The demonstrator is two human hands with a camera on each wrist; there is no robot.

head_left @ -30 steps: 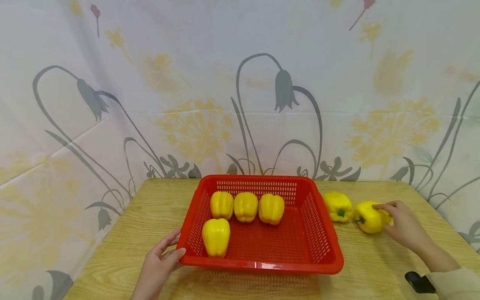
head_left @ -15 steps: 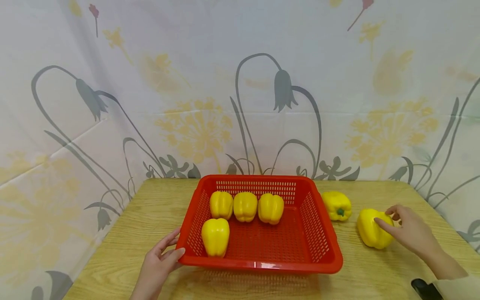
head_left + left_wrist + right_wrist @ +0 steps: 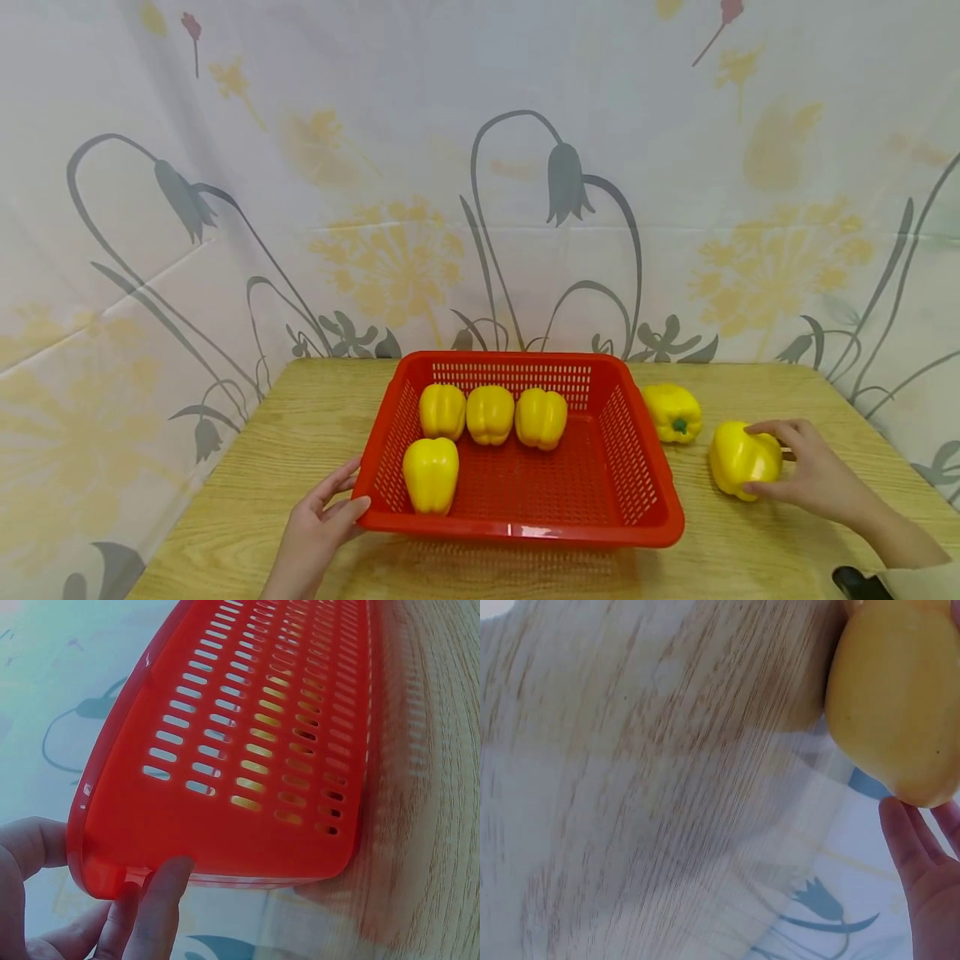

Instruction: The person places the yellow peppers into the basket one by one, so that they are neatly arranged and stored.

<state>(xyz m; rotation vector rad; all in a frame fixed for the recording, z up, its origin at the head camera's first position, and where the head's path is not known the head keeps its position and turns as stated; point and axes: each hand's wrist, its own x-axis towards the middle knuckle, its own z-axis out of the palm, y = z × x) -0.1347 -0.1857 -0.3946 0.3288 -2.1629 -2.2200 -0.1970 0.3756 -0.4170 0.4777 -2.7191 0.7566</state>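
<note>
In the head view, my left hand [image 3: 318, 529] grips the near left corner of a red plastic basket [image 3: 517, 531], thumb on the rim and fingers against the outer wall. The left wrist view shows these fingers [image 3: 161, 907] at the basket's slotted side. My right hand [image 3: 821, 479] holds a yellow bell pepper [image 3: 742, 458] right of the basket, thumb on its near side and a finger on top. No stem shows on this pepper [image 3: 900, 697]. Several yellow bell peppers lie in the basket, three in a back row and one [image 3: 431, 475] at front left.
Another yellow bell pepper [image 3: 672, 412] with a green stem lies beside the basket's right wall. The wooden table [image 3: 247, 467] ends at a flower-printed cloth [image 3: 375, 167] behind. A black object [image 3: 858, 582] is at the right sleeve.
The held pepper has come nearer, away from the other loose pepper, and turned so its stem no longer shows. My right thumb has shifted from its top to its near side. My left hand stays put.
</note>
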